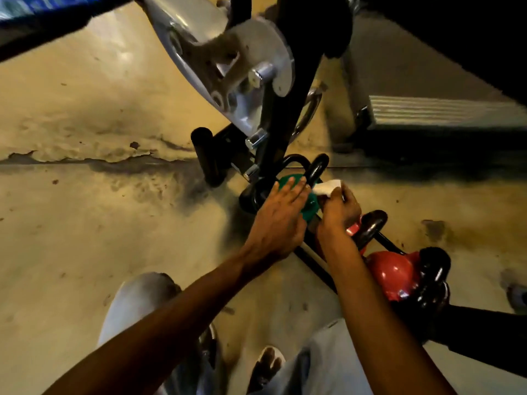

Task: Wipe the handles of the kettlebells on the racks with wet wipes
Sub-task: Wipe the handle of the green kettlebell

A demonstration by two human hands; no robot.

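Head view only. Left hand (281, 216) lies flat, fingers straight, on the green kettlebell (309, 205), pressing on the top of its body. Right hand (339, 208) pinches a white wet wipe (413, 187) in curled fingers; the wipe sits against the lower part of the black handle (316, 172) of that green kettlebell. Handle stands upright, looping above the green body.

Green kettlebell sits low, at the foot of a black rack upright (285, 109), near the floor (85, 223). A second black handle (370, 226) is just right of the right hand, red body partly hidden behind the wrist. Red kettlebell (392, 273) sits further right on the same low rail, its black handle on the far side.

Grey metal machine plate (228, 52) with bolts hangs above the rack. Floor is worn, stained concrete. Person's light trousers (137, 303) and a shoe (266, 363) show at the bottom edge.
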